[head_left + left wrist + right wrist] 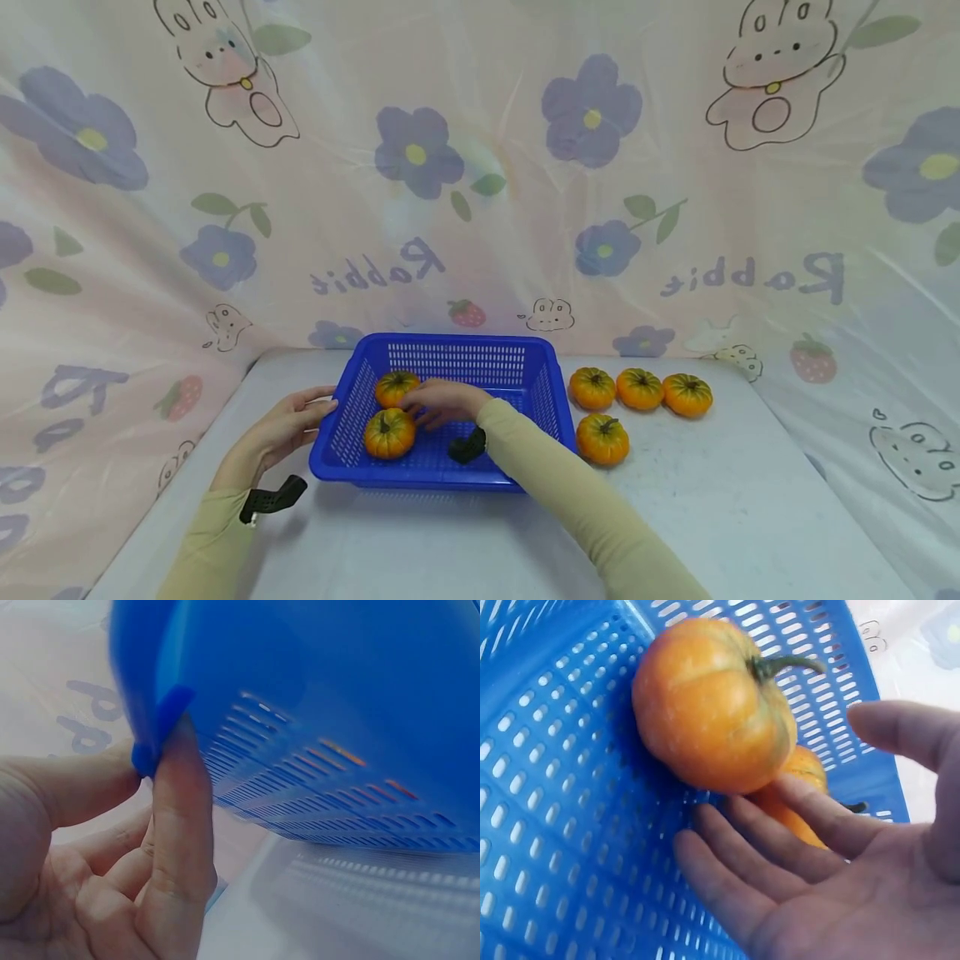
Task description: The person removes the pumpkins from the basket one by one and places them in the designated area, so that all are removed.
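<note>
My left hand (pixel 287 427) pinches the left rim of a blue plastic basket (pixel 459 339) between thumb and fingers, as the left wrist view (pixel 161 825) shows up close. Two small orange-and-green pumpkins lie in the basket's left part: a front pumpkin (pixel 390 434) and a back pumpkin (pixel 395 388). Inside the basket, my right hand (pixel 448 401) is beside them. In the right wrist view its fingers (pixel 735 847) are spread and loosely straight, fingertips right at the pumpkins, and the thumb stands away from them.
To the right of the basket stand more pumpkins on the white table (pixel 720 500): one pumpkin (pixel 602 439) in front, and a row of three behind, with its middle pumpkin (pixel 639 389). A printed cloth (pixel 495 242) with rabbits and flowers hangs behind the table.
</note>
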The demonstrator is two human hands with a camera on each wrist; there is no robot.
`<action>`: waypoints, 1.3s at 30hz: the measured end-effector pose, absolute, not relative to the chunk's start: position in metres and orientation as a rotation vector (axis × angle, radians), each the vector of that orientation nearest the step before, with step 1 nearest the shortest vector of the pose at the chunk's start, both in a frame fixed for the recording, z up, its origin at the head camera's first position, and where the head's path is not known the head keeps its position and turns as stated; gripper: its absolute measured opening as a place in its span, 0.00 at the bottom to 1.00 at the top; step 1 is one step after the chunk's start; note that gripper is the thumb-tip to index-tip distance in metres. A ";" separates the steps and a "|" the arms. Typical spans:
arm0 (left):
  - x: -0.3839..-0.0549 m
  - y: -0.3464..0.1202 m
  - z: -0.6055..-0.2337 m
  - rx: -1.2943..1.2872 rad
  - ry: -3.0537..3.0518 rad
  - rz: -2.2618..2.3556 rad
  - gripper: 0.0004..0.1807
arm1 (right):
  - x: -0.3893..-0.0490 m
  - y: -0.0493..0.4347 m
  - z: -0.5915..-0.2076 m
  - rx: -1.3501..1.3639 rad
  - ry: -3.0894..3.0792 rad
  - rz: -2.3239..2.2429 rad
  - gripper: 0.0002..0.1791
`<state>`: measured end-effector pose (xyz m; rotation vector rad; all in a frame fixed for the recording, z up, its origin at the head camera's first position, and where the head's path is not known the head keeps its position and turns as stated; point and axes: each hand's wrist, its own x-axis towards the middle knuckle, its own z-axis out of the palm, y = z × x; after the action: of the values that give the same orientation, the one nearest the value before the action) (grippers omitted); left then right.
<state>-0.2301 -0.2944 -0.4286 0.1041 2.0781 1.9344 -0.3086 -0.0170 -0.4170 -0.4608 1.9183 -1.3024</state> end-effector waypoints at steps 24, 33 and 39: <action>-0.230 -0.294 -0.430 0.068 2.112 1.915 0.36 | -0.300 -0.021 -0.420 -0.625 1.801 -1.209 0.15; -0.230 -0.295 -0.428 0.070 2.110 1.909 0.37 | -0.299 -0.023 -0.424 -0.647 1.814 -1.201 0.20; -0.230 -0.295 -0.427 0.067 2.109 1.909 0.37 | -0.300 -0.024 -0.428 -0.667 1.815 -1.181 0.22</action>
<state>-0.2297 -0.2946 -0.4274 0.0666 2.1091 1.9091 -0.3001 -0.0237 -0.4282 -0.6665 1.8148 -1.1810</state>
